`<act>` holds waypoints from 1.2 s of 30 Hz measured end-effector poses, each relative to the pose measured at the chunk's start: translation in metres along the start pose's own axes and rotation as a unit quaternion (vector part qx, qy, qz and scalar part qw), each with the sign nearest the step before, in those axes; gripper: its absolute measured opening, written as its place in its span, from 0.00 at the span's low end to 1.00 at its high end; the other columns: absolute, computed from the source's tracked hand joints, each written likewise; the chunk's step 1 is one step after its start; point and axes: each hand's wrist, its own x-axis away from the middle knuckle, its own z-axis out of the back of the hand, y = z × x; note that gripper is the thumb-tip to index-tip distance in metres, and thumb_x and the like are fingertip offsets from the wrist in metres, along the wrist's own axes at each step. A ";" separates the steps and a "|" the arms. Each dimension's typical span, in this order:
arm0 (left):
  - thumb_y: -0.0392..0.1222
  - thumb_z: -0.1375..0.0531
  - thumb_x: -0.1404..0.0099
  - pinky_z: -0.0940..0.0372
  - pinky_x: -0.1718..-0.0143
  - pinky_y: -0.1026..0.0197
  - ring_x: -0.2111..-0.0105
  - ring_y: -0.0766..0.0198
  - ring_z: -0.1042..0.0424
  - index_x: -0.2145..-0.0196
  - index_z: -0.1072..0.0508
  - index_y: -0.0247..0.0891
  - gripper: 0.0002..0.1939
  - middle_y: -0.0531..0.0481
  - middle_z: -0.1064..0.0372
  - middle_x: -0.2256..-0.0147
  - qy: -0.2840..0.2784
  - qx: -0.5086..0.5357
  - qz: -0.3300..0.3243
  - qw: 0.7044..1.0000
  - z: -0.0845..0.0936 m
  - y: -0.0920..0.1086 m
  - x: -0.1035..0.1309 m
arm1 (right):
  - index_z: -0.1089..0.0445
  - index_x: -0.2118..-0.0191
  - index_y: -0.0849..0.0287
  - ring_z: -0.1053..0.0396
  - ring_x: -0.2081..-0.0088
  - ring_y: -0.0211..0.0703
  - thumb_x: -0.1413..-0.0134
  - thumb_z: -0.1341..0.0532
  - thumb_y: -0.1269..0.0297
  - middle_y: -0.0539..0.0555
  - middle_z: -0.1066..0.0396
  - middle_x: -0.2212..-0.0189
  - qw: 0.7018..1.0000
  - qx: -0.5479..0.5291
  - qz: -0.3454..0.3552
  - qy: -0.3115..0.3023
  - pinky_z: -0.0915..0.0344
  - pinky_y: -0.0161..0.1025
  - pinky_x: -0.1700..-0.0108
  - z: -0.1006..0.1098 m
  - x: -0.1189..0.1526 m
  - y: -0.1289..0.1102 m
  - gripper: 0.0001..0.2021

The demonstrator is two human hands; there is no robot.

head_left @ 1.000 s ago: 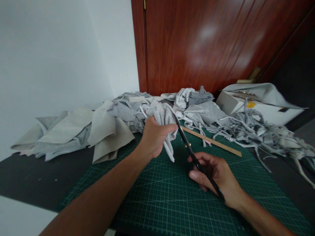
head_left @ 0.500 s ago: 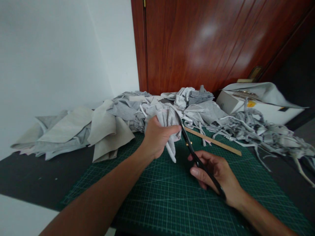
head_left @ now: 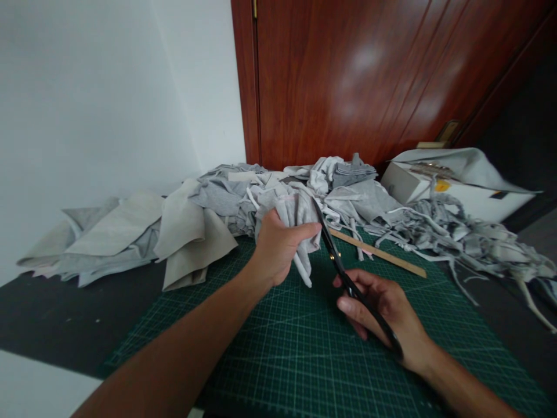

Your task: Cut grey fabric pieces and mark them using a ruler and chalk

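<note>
My left hand (head_left: pixel 281 247) grips a bunched piece of light grey cloth (head_left: pixel 293 206), its thumb on top and a narrow end hanging down below. My right hand (head_left: pixel 378 307) is wrapped round the handles of black scissors (head_left: pixel 334 258). Their blades point up and away, the tips lying against the right edge of the held cloth. Both hands are over a green cutting mat (head_left: pixel 304 348) with a printed grid. Whether the blades have cloth between them cannot be made out.
Grey and beige cloth pieces (head_left: pixel 117 232) lie at the left and along the back. A wooden ruler (head_left: pixel 383 253) rests on the mat. Tangled grey strips (head_left: pixel 474 244) are at the right, before a white box (head_left: pixel 470 197). Behind stands a brown door (head_left: pixel 348 81).
Almost nothing differs. Both hands keep their hold on the cloth and the scissors, and the view has shifted very slightly.
</note>
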 end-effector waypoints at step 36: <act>0.32 0.28 0.50 0.28 0.48 0.51 0.57 0.56 0.21 0.64 0.24 0.38 0.15 0.50 0.21 0.62 0.021 0.126 0.029 0.991 0.003 0.002 -0.006 | 0.26 0.60 0.60 0.43 0.85 0.29 0.59 0.19 0.57 0.42 0.34 0.81 1.000 0.006 -0.014 0.012 0.45 0.28 0.85 0.002 0.000 0.006 0.23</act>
